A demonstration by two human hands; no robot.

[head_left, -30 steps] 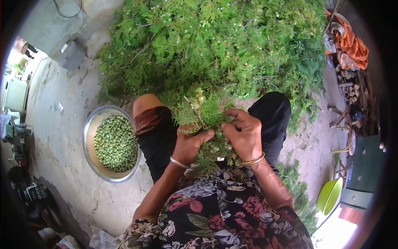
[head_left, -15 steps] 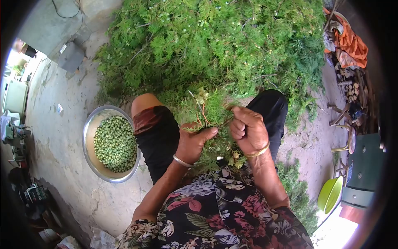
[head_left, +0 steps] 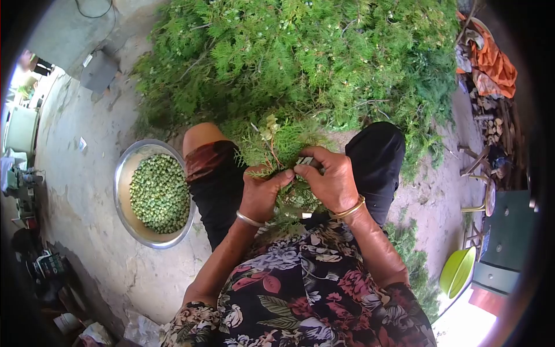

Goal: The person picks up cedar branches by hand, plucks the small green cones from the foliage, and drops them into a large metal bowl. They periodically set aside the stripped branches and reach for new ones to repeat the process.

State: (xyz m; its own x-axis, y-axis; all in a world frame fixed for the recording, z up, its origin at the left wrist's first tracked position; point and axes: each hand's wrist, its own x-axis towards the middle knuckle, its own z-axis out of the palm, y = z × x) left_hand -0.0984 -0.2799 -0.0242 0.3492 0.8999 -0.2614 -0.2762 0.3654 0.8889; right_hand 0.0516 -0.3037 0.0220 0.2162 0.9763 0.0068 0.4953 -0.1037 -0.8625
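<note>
Between my knees, my left hand (head_left: 261,195) is closed round the stem of a green cypress sprig (head_left: 276,139) that has pale cones near its top. My right hand (head_left: 334,180) meets it from the right, thumb and fingers pinching the sprig close to the left thumb. What exactly lies between the right fingertips is partly hidden. More foliage hangs below both hands, over my lap. Left of my knee stands a metal basin (head_left: 123,217) holding many small green cones (head_left: 159,194).
A large heap of cypress branches (head_left: 300,63) lies in front of my knees. Loose foliage (head_left: 407,254) is on the floor to the right. Farther right are a green plastic basin (head_left: 457,272), a stool (head_left: 490,196), stacked firewood (head_left: 494,130) and an orange cloth (head_left: 491,63).
My right hand has moved left and its fingers have turned toward the left hand, now meeting at the sprig. The left hand has shifted slightly left, still holding the sprig.
</note>
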